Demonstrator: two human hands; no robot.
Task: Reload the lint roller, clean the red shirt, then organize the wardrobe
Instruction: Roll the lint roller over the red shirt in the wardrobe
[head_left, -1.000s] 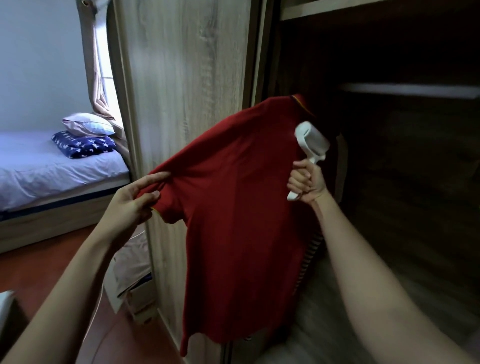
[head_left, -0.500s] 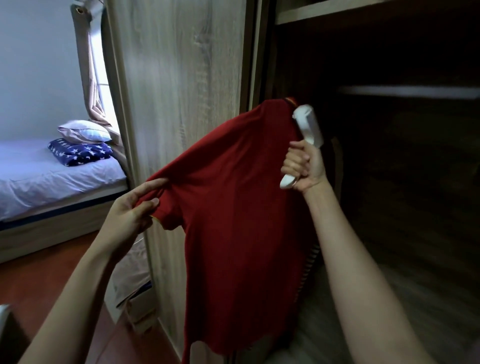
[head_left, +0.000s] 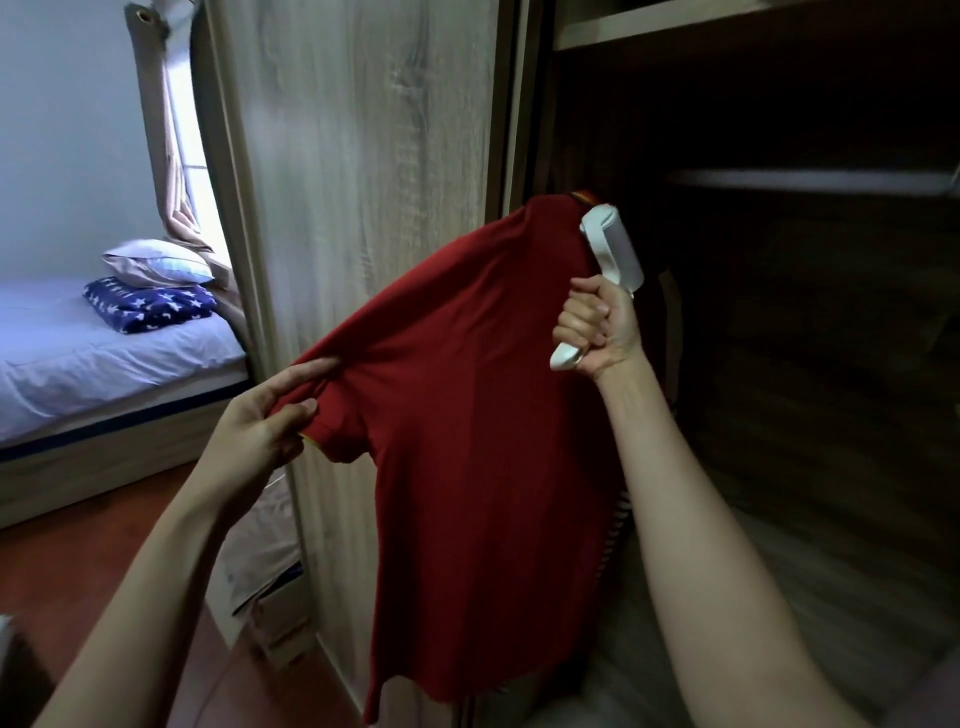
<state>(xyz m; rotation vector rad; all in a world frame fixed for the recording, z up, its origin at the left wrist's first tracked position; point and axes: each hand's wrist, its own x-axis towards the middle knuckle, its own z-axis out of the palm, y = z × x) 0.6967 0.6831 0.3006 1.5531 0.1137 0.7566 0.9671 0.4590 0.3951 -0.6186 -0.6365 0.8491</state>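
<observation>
At the open wardrobe (head_left: 363, 156), the red shirt (head_left: 467, 441) hangs in front of the dark interior, its collar uppermost; what it hangs from is hidden behind the cloth. The lint roller (head_left: 613, 254) carries a white roll on its head, so the reload looks to be done, and the work appears to be in the cleaning stage: the roller head lies against the shirt's top edge, just beside the collar, with most of the fabric below it apparently yet to be covered. Organizing the wardrobe seems to be left, and a striped garment (head_left: 621, 519) peeks out behind the shirt. The right hand (head_left: 597, 332) is wrapped in a full fist round the roller's white handle, whose end sticks out below the fingers. The left hand (head_left: 260, 431) pinches the shirt's sleeve (head_left: 332, 415) between thumb and outstretched forefinger, pulling the cloth taut out to the side.
</observation>
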